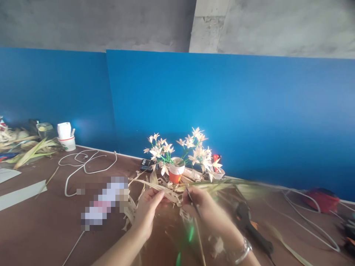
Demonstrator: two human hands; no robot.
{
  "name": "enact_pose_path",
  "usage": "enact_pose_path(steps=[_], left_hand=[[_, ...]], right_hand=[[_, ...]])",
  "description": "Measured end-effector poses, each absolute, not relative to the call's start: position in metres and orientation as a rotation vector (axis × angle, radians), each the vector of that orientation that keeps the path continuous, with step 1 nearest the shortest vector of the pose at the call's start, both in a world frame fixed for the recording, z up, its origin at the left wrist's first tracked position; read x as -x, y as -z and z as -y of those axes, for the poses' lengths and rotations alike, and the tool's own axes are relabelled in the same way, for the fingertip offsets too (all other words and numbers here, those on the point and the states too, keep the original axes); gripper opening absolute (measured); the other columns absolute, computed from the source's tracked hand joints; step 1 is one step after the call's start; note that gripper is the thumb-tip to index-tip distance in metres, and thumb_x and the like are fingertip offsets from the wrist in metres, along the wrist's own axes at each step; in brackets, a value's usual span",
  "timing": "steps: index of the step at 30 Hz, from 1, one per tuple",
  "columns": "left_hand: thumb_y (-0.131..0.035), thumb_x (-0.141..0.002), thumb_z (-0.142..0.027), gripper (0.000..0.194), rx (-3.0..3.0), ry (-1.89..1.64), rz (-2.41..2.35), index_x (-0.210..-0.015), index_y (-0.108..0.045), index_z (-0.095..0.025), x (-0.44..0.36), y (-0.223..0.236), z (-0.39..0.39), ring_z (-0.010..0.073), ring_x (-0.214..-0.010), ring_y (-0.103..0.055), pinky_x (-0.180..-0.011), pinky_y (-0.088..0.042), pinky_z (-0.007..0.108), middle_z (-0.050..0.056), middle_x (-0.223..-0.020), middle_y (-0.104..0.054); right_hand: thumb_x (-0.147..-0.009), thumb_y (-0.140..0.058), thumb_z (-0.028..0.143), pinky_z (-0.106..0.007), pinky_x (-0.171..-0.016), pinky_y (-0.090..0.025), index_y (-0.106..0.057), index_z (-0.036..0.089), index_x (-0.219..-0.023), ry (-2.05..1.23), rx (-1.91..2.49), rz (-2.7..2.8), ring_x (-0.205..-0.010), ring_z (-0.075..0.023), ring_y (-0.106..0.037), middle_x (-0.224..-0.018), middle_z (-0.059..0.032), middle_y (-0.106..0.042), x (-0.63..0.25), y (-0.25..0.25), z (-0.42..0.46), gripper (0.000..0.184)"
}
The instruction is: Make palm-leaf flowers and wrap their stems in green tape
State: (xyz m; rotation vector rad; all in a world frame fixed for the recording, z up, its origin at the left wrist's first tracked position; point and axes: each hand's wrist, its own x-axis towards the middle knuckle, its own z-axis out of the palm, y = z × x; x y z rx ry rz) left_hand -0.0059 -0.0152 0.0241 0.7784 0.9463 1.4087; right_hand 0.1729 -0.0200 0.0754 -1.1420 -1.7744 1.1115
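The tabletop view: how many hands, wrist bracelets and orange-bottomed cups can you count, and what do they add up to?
Hands: 2 (left hand, right hand)
Bracelet: 1
Orange-bottomed cup: 1
Total: 4

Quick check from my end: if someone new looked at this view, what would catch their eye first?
Probably the pale flowers on green stems, spreading from an orange-and-white cup near the back of the brown table. Behind them, the bright blue panel spans the view. Just in front of the cup, the left hand holds a pale dried strip, and the right hand a slim dark tool.
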Motion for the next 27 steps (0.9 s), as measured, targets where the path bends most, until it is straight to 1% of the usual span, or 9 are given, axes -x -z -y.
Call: enact_pose_path(steps=[3, 6, 9, 12, 15, 17, 19, 23, 27], left_hand=[[-0.075, -0.062, -0.033, 0.023, -0.756, -1.399, -0.919, -0.074, -0.069, -0.015, 0.002, -0.023, 0.018, 0.0157, -0.065, -0.064, -0.059, -0.049, 0.023, 0.003, -0.070, -0.071], [-0.075, -0.063, -0.032, 0.022, -0.750, -1.406, -0.890, -0.076, -0.070, -0.015, 0.000, -0.024, 0.018, 0.0145, -0.064, -0.064, -0.059, -0.048, 0.022, 0.004, -0.071, -0.071], [-0.075, -0.064, -0.032, 0.022, -0.760, -1.396, -0.874, -0.077, -0.070, -0.015, 0.000, -0.025, 0.018, 0.0147, -0.066, -0.064, -0.059, -0.048, 0.022, 0.005, -0.073, -0.072], [-0.075, -0.063, -0.032, 0.024, -0.761, -1.403, -0.895, -0.077, -0.069, -0.014, 0.000, -0.025, 0.018, 0.0150, -0.065, -0.063, -0.059, -0.049, 0.022, 0.005, -0.073, -0.072], [-0.074, -0.065, -0.034, 0.023, -0.766, -1.443, -0.948, -0.075, -0.069, -0.014, 0.001, -0.023, 0.017, 0.0147, -0.063, -0.063, -0.060, -0.049, 0.023, 0.004, -0.070, -0.071], [-0.072, -0.066, -0.036, 0.023, -0.771, -1.461, -0.971, -0.075, -0.068, -0.014, 0.002, -0.022, 0.016, 0.0154, -0.064, -0.064, -0.060, -0.049, 0.023, 0.004, -0.070, -0.071], [-0.072, -0.066, -0.036, 0.024, -0.780, -1.463, -0.978, -0.075, -0.068, -0.014, 0.002, -0.021, 0.017, 0.0162, -0.065, -0.064, -0.061, -0.049, 0.024, 0.004, -0.070, -0.071], [-0.071, -0.066, -0.036, 0.023, -0.801, -1.444, -0.974, -0.076, -0.068, -0.015, 0.001, -0.021, 0.018, 0.0168, -0.066, -0.065, -0.062, -0.050, 0.025, 0.004, -0.071, -0.071], [-0.071, -0.065, -0.034, 0.020, -0.800, -1.442, -0.992, -0.073, -0.068, -0.015, 0.000, -0.021, 0.018, 0.0171, -0.064, -0.065, -0.061, -0.050, 0.025, 0.003, -0.069, -0.071]], right_hand=[[-0.065, -0.060, 0.017, -0.023, -0.059, -0.040, -0.054, 0.016, -0.074, -1.121, 1.079, 1.734, -0.064, -0.0119, -0.050, -0.068, 0.0022, -0.055, -0.162, -0.067, 0.020, 0.011], [-0.066, -0.060, 0.017, -0.022, -0.057, -0.038, -0.052, 0.017, -0.075, -1.131, 1.035, 1.658, -0.061, -0.0106, -0.047, -0.067, 0.0032, -0.052, -0.154, -0.057, 0.018, 0.013], [-0.067, -0.064, 0.019, -0.021, -0.054, -0.035, -0.050, 0.017, -0.076, -1.176, 1.016, 1.586, -0.059, -0.0093, -0.044, -0.065, 0.0043, -0.049, -0.150, -0.050, 0.015, 0.016], [-0.065, -0.068, 0.024, -0.021, -0.054, -0.035, -0.050, 0.017, -0.077, -1.206, 1.020, 1.584, -0.059, -0.0097, -0.044, -0.065, 0.0046, -0.049, -0.151, -0.048, 0.013, 0.023], [-0.065, -0.068, 0.024, -0.021, -0.054, -0.035, -0.052, 0.018, -0.082, -0.981, 1.102, 1.646, -0.060, -0.0105, -0.043, -0.067, 0.0039, -0.050, -0.151, -0.045, 0.013, 0.024], [-0.067, -0.065, 0.021, -0.021, -0.055, -0.035, -0.053, 0.018, -0.085, -0.772, 1.148, 1.715, -0.060, -0.0111, -0.042, -0.068, 0.0029, -0.050, -0.150, -0.042, 0.014, 0.022], [-0.069, -0.061, 0.019, -0.022, -0.056, -0.036, -0.055, 0.018, -0.087, -0.642, 1.154, 1.766, -0.062, -0.0124, -0.044, -0.070, 0.0014, -0.052, -0.148, -0.038, 0.016, 0.019], [-0.070, -0.055, 0.014, -0.023, -0.062, -0.040, -0.056, 0.019, -0.089, -0.588, 1.133, 1.766, -0.065, -0.0147, -0.048, -0.071, -0.0006, -0.054, -0.141, -0.031, 0.017, 0.020], [-0.069, -0.053, 0.010, -0.023, -0.061, -0.040, -0.056, 0.019, -0.088, -0.687, 1.154, 1.697, -0.063, -0.0139, -0.049, -0.067, 0.0012, -0.055, -0.138, -0.027, 0.016, 0.021]])
